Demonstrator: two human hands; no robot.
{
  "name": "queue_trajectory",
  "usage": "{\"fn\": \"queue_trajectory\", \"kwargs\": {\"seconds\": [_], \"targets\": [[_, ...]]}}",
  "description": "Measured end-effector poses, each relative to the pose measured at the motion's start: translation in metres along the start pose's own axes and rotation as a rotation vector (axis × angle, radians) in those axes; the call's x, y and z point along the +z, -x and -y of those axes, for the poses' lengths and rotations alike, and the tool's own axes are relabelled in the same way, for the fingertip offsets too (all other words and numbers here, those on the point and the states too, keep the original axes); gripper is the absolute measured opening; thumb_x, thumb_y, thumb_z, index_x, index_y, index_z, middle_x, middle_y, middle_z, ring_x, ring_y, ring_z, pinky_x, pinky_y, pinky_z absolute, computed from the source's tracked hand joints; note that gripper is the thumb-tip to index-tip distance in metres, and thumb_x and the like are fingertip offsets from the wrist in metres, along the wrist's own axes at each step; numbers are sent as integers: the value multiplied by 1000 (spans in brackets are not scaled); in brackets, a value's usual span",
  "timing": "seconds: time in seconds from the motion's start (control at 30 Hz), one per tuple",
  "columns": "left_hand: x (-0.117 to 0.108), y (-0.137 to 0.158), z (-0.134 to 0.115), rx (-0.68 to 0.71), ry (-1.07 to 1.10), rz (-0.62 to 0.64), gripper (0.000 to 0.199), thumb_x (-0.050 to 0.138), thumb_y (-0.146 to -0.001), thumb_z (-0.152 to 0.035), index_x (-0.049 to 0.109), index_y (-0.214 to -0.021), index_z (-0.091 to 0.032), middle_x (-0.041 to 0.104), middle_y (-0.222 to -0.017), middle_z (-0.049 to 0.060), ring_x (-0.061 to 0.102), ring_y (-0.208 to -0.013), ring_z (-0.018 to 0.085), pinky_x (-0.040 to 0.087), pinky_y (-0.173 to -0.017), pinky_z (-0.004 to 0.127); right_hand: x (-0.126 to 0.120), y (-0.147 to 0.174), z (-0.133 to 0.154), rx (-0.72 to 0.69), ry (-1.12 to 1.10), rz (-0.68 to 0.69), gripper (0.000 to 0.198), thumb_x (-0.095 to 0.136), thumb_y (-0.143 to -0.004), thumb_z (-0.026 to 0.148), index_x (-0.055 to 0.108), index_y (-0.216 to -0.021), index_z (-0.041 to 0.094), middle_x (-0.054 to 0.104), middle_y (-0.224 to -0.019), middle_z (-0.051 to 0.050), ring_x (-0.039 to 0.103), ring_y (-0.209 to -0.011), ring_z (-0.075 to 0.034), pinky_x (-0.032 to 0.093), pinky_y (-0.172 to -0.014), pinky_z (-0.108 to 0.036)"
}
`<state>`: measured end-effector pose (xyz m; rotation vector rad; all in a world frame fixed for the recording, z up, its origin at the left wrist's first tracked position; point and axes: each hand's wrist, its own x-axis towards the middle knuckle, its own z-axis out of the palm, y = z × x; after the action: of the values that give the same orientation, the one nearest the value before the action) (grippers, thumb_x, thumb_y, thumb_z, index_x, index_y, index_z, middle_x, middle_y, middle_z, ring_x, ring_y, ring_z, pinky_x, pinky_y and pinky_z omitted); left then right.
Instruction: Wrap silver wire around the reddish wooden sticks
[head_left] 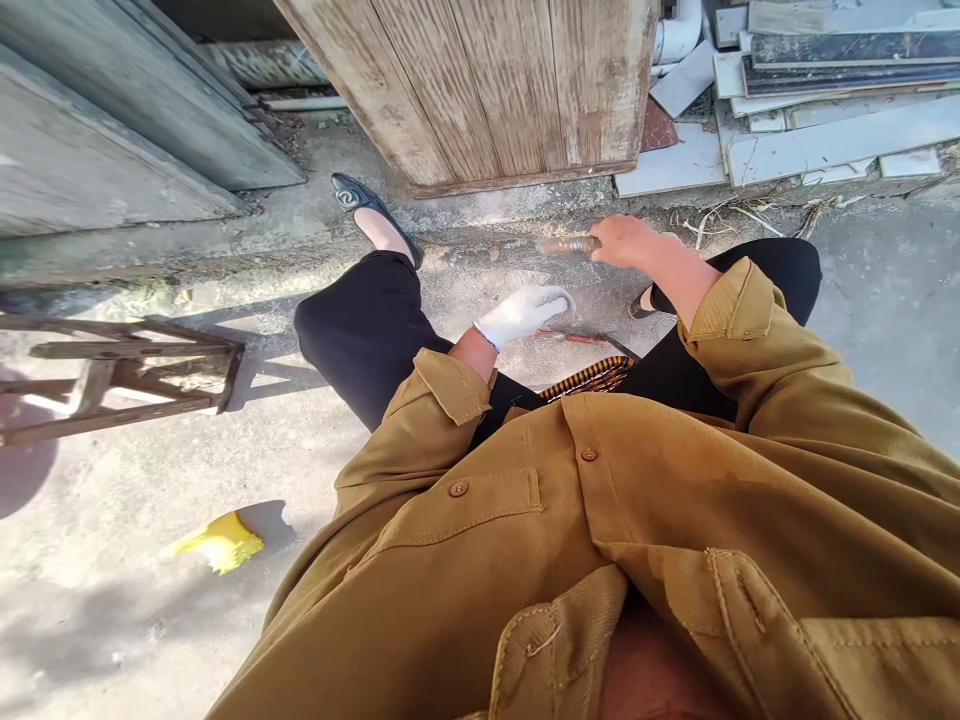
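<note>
My right hand is bare and closed around a short brown tool with a wire-like band, its end pointing left and slightly blurred. Its exact kind is unclear. A white knit glove covers my left hand, which is held lower and to the left, between my knees. Its fingers are bent and pressed together; whatever lies between them is hidden. Just below the gloved fingers is a tool with a red handle and a dark, thin end reaching right. Near my lap shows an orange-and-black striped thing, partly covered by my shirt.
A weathered wooden panel stands ahead, beside stacked boards and tiles at right. Grey panels lean at left. A wooden frame and a yellow object are on the concrete ground.
</note>
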<state>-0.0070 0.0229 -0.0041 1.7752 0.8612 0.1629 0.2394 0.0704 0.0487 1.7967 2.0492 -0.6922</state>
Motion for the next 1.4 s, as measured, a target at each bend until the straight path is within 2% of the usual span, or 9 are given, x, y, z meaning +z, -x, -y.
{"fn": "queue_trajectory", "kwargs": {"seconds": [0.23, 0.4, 0.53, 0.7, 0.8, 0.93, 1.07, 1.2, 1.4], "targets": [[-2, -5, 16, -6, -45, -124, 29, 56, -101, -39, 76, -96, -18, 68, -81, 1, 61, -79, 20, 51, -81, 31, 24, 9, 19, -229, 107, 600, 10, 82, -105, 16, 87, -114, 16, 73, -82, -3, 73, -84, -22, 52, -80, -33], [-8, -11, 28, -64, 7, -257, 28, 57, -101, -37, 77, -95, -17, 69, -81, 3, 59, -72, 19, 48, -71, 30, 8, 16, 21, -465, -180, 723, 10, 79, -101, 10, 82, -109, 15, 67, -74, 3, 62, -69, -13, 45, -70, -26], [-12, -12, 23, -147, 121, -354, 22, 58, -103, -29, 73, -92, -18, 64, -71, 1, 56, -65, 17, 44, -65, 29, -18, 25, 6, -465, -600, 447, 12, 84, -98, 15, 73, -100, 18, 67, -79, 3, 60, -69, -12, 48, -70, -24], [-7, -8, 12, -94, 148, -241, 24, 55, -103, -26, 75, -96, -18, 55, -62, -1, 50, -60, 17, 38, -62, 29, -26, 24, -6, -159, -1054, -80, 26, 66, -112, 11, 56, -90, 21, 61, -79, 0, 52, -64, -10, 51, -69, -24], [-1, -7, 11, -29, 63, -142, 26, 55, -102, -30, 77, -98, -17, 56, -67, -2, 53, -66, 17, 42, -69, 30, -18, 15, -4, -5, -878, -142, 20, 65, -113, 14, 61, -94, 20, 64, -81, -3, 58, -68, -14, 54, -72, -28], [2, -6, 14, -2, -60, -84, 28, 56, -100, -36, 78, -97, -18, 65, -76, 0, 60, -77, 20, 50, -83, 32, -4, 4, 3, 3, -336, -122, 14, 74, -110, 24, 76, -118, 13, 77, -106, -13, 76, -102, -29, 61, -93, -39], [2, -6, 18, 14, -115, -88, 28, 59, -100, -39, 79, -96, -20, 70, -79, 2, 61, -80, 21, 50, -83, 33, 8, 4, 14, -13, 62, 141, 21, 81, -106, 25, 83, -124, 13, 81, -123, -20, 77, -120, -37, 59, -106, -44], [0, -6, 21, 25, -75, -94, 30, 56, -100, -41, 75, -90, -20, 70, -82, 2, 63, -84, 22, 50, -84, 34, 22, 8, 22, -120, 66, 464, 14, 84, -101, 18, 87, -114, 15, 80, -99, -10, 78, -102, -31, 58, -98, -43], [-7, -9, 26, -57, 19, -226, 28, 56, -98, -41, 73, -93, -19, 63, -74, 1, 61, -76, 21, 48, -73, 32, 9, 16, 22, -392, -137, 693, 10, 82, -102, 22, 84, -110, 17, 68, -79, 0, 70, -82, -20, 53, -86, -34]]}}
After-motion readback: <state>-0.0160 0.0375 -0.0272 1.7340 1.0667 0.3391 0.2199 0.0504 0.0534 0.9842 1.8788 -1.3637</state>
